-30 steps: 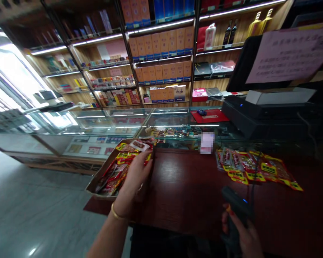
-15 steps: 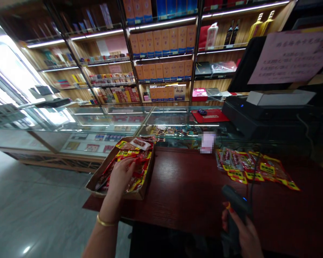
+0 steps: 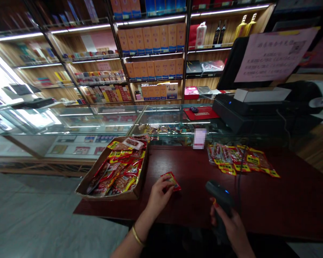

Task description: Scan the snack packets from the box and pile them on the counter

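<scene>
My left hand (image 3: 160,195), with a gold bangle (image 3: 137,234) on its wrist, is closed on a small red snack packet (image 3: 173,181) above the dark wooden counter (image 3: 188,204). To the left, a cardboard box (image 3: 136,194) is full of red and yellow snack packets (image 3: 121,170). In my right hand (image 3: 228,222) is a black barcode scanner (image 3: 220,195) with a blue light, held upright with its head pointing forward and left. Beyond it several snack packets (image 3: 237,157) lie spread in an overlapping row.
A glass display case (image 3: 115,111) runs behind the counter. At the back right stand a monitor (image 3: 231,64) with a pink notice and a black machine (image 3: 239,111). The scanner's cable (image 3: 240,172) crosses the packet row. Shelves (image 3: 156,53) of boxes and bottles line the wall.
My left hand has left the box and moved right over the counter, with a packet in it. The scanner stays in my right hand. The view has shifted to the right.
</scene>
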`<state>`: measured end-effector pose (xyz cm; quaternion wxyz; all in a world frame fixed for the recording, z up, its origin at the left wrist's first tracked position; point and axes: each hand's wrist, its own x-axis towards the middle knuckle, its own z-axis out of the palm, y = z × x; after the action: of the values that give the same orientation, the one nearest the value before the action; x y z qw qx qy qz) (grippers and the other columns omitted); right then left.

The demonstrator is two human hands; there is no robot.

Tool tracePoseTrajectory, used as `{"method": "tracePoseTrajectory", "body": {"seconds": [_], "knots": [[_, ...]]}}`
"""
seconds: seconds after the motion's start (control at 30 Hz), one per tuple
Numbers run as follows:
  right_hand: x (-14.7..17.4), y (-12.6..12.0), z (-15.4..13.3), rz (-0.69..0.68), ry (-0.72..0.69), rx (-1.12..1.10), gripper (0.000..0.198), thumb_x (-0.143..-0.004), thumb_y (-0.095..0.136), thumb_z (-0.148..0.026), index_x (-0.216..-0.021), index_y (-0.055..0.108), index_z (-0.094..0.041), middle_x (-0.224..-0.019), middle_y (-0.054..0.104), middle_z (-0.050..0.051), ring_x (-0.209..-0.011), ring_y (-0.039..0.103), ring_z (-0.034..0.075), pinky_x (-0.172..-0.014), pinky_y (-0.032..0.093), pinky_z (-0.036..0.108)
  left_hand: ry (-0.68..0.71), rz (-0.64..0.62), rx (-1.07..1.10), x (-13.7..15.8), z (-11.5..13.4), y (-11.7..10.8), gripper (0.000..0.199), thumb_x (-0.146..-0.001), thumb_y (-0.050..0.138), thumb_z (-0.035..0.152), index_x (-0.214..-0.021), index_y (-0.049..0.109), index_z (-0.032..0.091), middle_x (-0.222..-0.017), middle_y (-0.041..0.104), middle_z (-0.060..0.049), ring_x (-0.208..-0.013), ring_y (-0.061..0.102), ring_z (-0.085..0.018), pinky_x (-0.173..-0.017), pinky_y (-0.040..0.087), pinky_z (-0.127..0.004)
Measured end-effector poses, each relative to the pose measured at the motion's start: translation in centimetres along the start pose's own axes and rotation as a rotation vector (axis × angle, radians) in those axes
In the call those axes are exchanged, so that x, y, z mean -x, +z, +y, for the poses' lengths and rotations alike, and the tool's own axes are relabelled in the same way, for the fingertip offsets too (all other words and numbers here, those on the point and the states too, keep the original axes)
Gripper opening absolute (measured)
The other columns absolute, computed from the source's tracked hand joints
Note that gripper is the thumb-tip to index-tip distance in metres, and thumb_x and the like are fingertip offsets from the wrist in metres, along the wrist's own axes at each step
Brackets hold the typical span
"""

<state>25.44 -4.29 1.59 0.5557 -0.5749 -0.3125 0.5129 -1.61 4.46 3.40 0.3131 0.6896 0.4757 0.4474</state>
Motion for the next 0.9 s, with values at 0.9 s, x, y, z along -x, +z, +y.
{"method": "tracePoseTrajectory", "body": {"seconds": [0.9], "knots": [[3.7, 4.6, -0.5, -0.265, -0.067, 0.495, 0.043, -0.089, 0.062, -0.064, -0.073, 0.067, -0.025, -0.054, 0.067, 0.0, -0.048, 0.067, 0.023, -0.051, 0.048, 0.031, -0.177, 0.252, -0.04, 0.4, -2.8, 0.4, 0.045, -0.083, 0.061, 0.013, -0.124, 0.074, 0.025, -0.132, 0.068, -0.009, -0.128, 0.063, -0.025, -0.114, 0.048, -0.042]]}}
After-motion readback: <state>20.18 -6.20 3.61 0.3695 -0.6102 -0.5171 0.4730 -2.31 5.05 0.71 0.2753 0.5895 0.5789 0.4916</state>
